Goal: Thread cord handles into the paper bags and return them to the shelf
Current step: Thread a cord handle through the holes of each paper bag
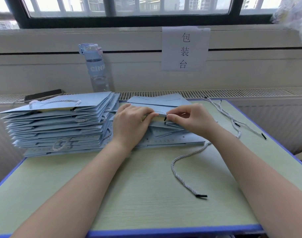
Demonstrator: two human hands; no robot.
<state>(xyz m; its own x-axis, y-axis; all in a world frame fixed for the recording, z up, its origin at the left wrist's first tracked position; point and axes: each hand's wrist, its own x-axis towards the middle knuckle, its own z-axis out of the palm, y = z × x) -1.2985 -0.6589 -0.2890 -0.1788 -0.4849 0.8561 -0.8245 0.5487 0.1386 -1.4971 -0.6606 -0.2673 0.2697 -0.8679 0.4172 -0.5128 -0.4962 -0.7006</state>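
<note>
- Nearest you, at 5 o'clock from your hands, one loose cord [172, 166] lies unthreaded on the table [112, 186].
- Your left hand [131, 124] pinches the top edge of the bag in work [165, 107], fingers curled onto the paper.
- At its 3 o'clock, your right hand [191, 119] pinches a cord's black tip [165, 118] at the edge. My read: this handle is partway in.
- That bag sits atop a low pile [172, 140] of flat bags with bare punched holes, likely left to do.
- At 9 o'clock, the taller stack [61, 117] shows cord handles and looks finished; not every bag can be checked.
- At 2 o'clock, spare cords [230, 116] wait.
- Farthest, at 11 o'clock: a water bottle [97, 71] and a phone [43, 95].
- No shelf is in view, so returning the bags looks not yet begun.
</note>
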